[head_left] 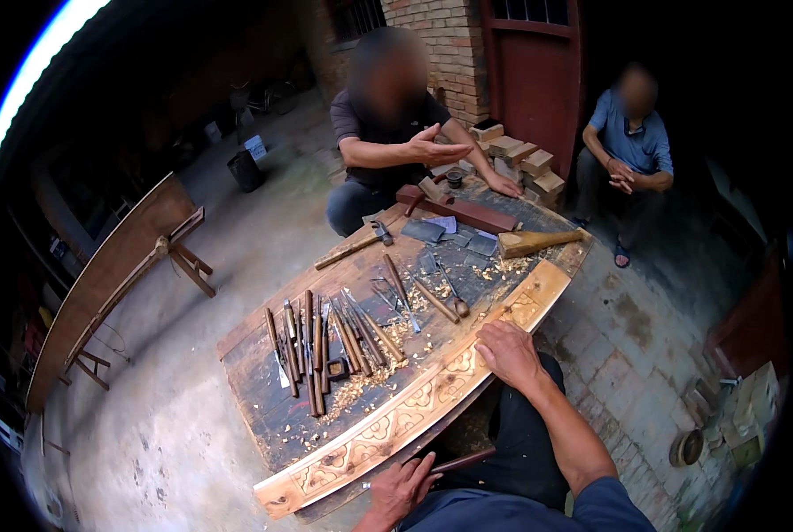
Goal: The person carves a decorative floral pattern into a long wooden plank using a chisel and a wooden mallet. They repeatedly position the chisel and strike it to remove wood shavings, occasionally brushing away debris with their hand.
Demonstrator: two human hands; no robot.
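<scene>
A long pale board (374, 434) carved with a floral pattern lies along the near edge of the workbench (277, 421). My right hand (509, 350) rests on its upper surface toward the right, fingers laid over the wood with no tool in them. Close to the board's left part, below its near edge, is my left hand (399, 486), its fingers closed around the end of a dark wooden rod (464, 461) that points right over my lap. The rod's other end is hard to make out. Beyond the board lie several wooden-handled carving chisels (312, 346) among wood shavings (352, 390).
A hammer (380, 233), a wooden mallet (538, 241) and a reddish-brown plane (458, 211) lie farther back. A person (387, 133) across the bench holds out a hand; another person (631, 133) sits at far right. Wood blocks (538, 164) are stacked behind; a large panel (113, 275) leans at left.
</scene>
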